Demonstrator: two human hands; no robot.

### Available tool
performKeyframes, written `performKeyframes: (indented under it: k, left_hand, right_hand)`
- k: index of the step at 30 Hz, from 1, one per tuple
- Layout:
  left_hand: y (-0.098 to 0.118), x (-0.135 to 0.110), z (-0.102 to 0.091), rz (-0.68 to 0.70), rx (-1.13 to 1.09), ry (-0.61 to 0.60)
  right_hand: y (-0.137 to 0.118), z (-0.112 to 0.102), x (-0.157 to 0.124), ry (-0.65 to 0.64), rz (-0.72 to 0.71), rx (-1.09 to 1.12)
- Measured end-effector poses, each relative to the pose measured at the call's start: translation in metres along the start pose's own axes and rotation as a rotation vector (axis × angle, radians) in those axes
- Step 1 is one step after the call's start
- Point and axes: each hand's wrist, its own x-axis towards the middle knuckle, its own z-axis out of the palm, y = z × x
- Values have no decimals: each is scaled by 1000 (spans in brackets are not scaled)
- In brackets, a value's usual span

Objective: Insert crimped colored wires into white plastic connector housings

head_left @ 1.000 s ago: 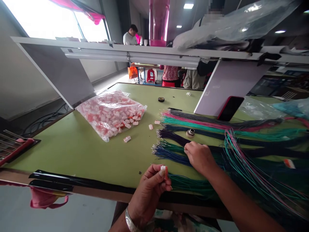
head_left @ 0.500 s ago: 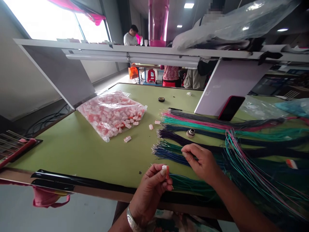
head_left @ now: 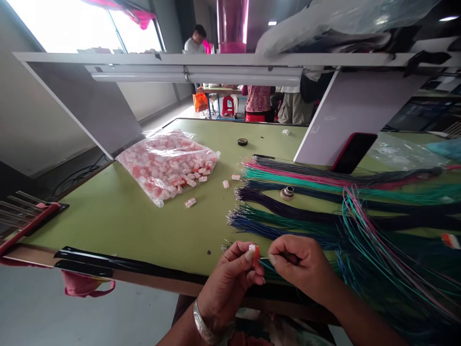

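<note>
My left hand [head_left: 230, 283] pinches a small white-and-orange connector [head_left: 254, 253] near the table's front edge. Close to its right, my right hand [head_left: 300, 266] pinches a thin teal wire [head_left: 264, 262] whose tip points at the connector. Bundles of coloured wires [head_left: 306, 202] lie fanned across the green table [head_left: 118, 221], with stripped ends facing left. A clear bag of pink-and-white connectors [head_left: 167, 163] lies at the left, and a few loose connectors [head_left: 190, 203] sit beside it.
A small metal ring [head_left: 287, 193] rests on the wires and a tape roll [head_left: 242, 142] lies farther back. A dark phone [head_left: 355, 151] leans on a white panel. A shelf with a lamp [head_left: 190, 74] spans overhead. Other people sit beyond the table.
My right hand left the blue wire bundle and came toward me with one wire, stopping beside the connector in my left hand. The view tilted slightly downward.
</note>
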Motion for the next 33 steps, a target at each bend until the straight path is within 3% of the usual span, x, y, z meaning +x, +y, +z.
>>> performKeyframes:
  k: [14,27,33]
  left_hand:
    - [-3,0,4,-4,61,1]
    - [-7,0,13,27,85,-1]
    - [-9,2,14,16,83,1]
  right_hand:
    - [3,5,-8,42,5,-71]
    - [-2,10,-11,101,-138,-113]
    - [2,7,-16,52,-108,-70]
